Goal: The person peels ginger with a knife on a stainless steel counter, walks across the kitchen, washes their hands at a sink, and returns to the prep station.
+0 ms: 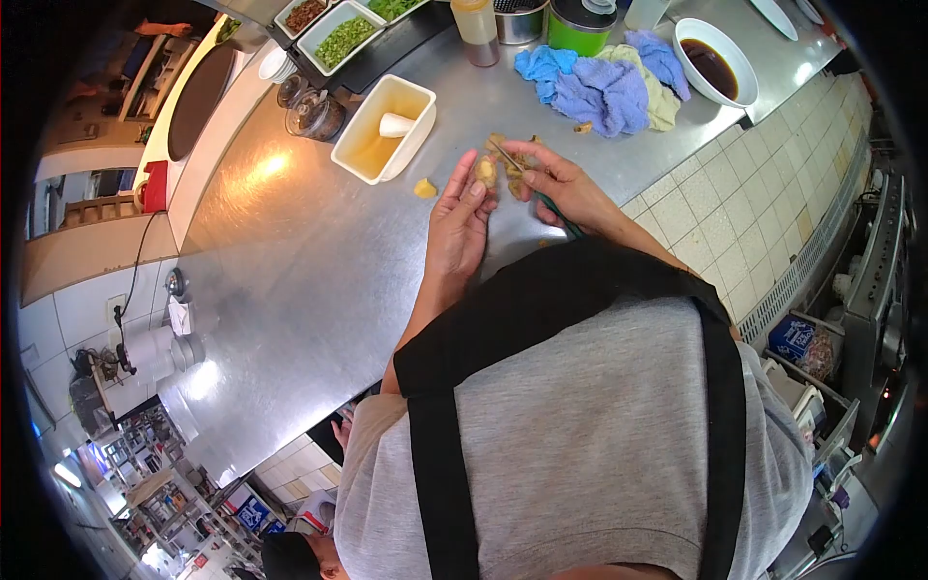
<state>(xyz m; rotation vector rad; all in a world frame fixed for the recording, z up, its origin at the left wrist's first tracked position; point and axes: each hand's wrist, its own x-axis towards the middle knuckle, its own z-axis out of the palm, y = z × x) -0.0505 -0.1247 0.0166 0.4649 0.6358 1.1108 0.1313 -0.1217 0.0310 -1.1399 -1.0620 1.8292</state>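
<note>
- Left hand: fingers pinching a partly peeled ginger piece, raised above the steel worktop at the near edge.
- Right hand: fingers closed around the green handle of a small knife; its metal end points left, toward the ginger. Contact between blade and ginger cannot be determined.
- Brown peelings lie between and beyond the hands.
- A loose yellow piece lies on the worktop, just left of the left hand.
- Far left: white rectangular tub containing a white cylindrical object.
- Far right: crumpled blue-violet cloth; beyond it, white bowl of dark liquid.
</note>
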